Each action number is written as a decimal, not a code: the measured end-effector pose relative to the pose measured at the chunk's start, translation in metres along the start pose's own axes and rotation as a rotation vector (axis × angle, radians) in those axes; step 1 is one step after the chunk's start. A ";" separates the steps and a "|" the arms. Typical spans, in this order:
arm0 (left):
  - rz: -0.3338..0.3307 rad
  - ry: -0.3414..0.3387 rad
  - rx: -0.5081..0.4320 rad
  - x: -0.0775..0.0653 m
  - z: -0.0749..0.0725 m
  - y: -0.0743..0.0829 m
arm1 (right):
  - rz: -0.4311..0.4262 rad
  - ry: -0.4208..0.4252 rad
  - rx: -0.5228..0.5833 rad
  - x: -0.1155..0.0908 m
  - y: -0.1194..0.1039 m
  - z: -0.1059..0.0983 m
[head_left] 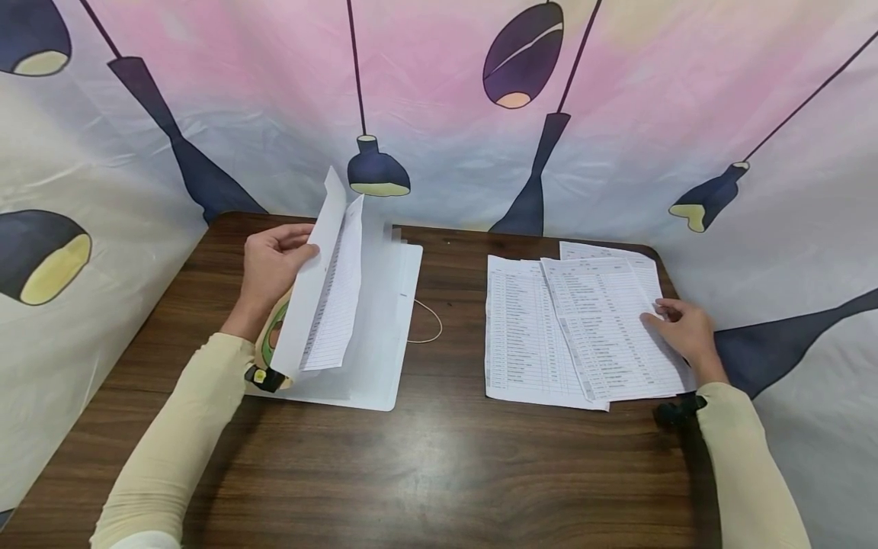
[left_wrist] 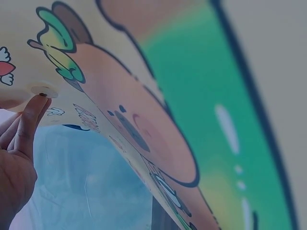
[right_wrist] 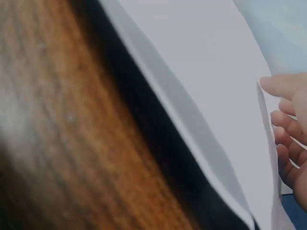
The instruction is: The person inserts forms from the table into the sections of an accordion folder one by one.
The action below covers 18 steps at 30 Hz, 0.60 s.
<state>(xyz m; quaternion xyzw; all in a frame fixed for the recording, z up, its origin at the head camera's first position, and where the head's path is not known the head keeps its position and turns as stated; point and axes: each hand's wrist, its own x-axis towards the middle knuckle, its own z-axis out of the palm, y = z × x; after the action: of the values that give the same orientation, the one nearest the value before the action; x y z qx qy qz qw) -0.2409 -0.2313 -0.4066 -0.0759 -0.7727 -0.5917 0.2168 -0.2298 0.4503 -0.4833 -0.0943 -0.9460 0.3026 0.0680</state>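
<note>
At the left of the table, my left hand (head_left: 270,263) pinches the raised front cover (head_left: 310,286) of a folder, white on its inner side. In the left wrist view the cover's outside (left_wrist: 125,110) carries cartoon prints, and my fingers are at a round button (left_wrist: 44,91). A printed sheet (head_left: 343,305) stands tilted inside, over the pale back cover (head_left: 380,351). My right hand (head_left: 686,333) pinches the right edge of a printed sheet (head_left: 597,324). Beneath and beside it lie other printed sheets (head_left: 517,335). The right wrist view shows thumb and fingers at the paper's edge (right_wrist: 261,96).
A thin cord loop (head_left: 439,328) sticks out from the folder's right side. The dark wooden table (head_left: 411,473) ends against a lamp-patterned cloth (head_left: 439,114) at the back and sides. A black strap (head_left: 266,378) is at the left wrist and another (head_left: 675,412) at the right.
</note>
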 end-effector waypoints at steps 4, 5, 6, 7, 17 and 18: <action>0.007 -0.001 0.002 0.000 0.000 -0.001 | 0.042 -0.045 0.015 0.000 -0.004 0.000; 0.007 0.000 0.003 0.001 0.000 0.000 | 0.047 -0.056 0.013 0.001 -0.005 0.000; 0.006 0.002 0.004 0.001 0.000 0.000 | 0.048 -0.065 0.007 0.001 -0.005 0.000; 0.005 0.003 0.006 0.001 0.000 0.000 | 0.050 -0.074 0.003 0.001 -0.006 0.000; 0.008 0.000 0.017 0.000 -0.001 -0.001 | 0.045 -0.096 -0.013 0.002 -0.010 -0.001; 0.009 0.000 0.018 0.000 -0.001 -0.001 | 0.045 -0.095 -0.011 0.002 -0.010 -0.002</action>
<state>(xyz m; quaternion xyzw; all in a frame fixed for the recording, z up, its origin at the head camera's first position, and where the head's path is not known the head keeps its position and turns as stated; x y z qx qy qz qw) -0.2412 -0.2321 -0.4069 -0.0776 -0.7776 -0.5837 0.2203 -0.2325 0.4432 -0.4758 -0.1017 -0.9475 0.3028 0.0157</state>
